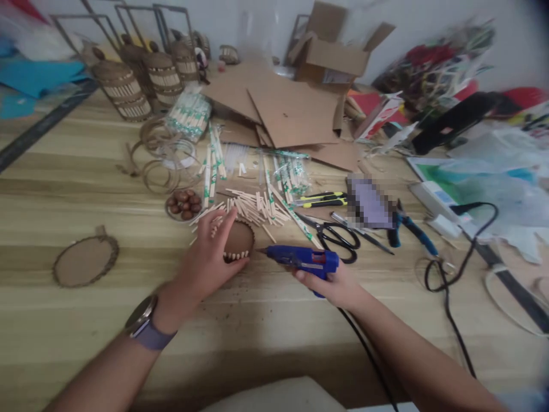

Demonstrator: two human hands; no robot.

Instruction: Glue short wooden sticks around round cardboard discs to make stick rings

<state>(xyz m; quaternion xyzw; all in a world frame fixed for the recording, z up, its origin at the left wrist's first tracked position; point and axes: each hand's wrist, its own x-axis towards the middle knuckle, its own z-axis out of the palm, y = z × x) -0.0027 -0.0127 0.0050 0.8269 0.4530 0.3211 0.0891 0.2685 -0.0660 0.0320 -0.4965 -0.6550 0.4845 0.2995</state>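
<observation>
My left hand [203,252] curls around the left side of a small cardboard disc [239,237], thumb at the near edge and fingers at the far side. Short wooden stick pieces stand along the disc's rim, and part of it is hidden under my fingers. My right hand [337,283] is closed around a blue hot glue gun [302,258], its nozzle pointing left, just right of the disc and apart from it. Just behind the disc lies a pile of short cut sticks [257,206]. A second cardboard disc [86,260] with a twisted edging lies at the left.
Behind my hands are a bowl of brown beads [184,204], wrapped chopsticks [189,114] and flat cardboard [295,109]. Scissors [338,237], a utility knife [323,199] and pliers [416,232] lie to the right. Stick-covered lanterns [122,88] stand back left. A black cable [448,297] loops at right.
</observation>
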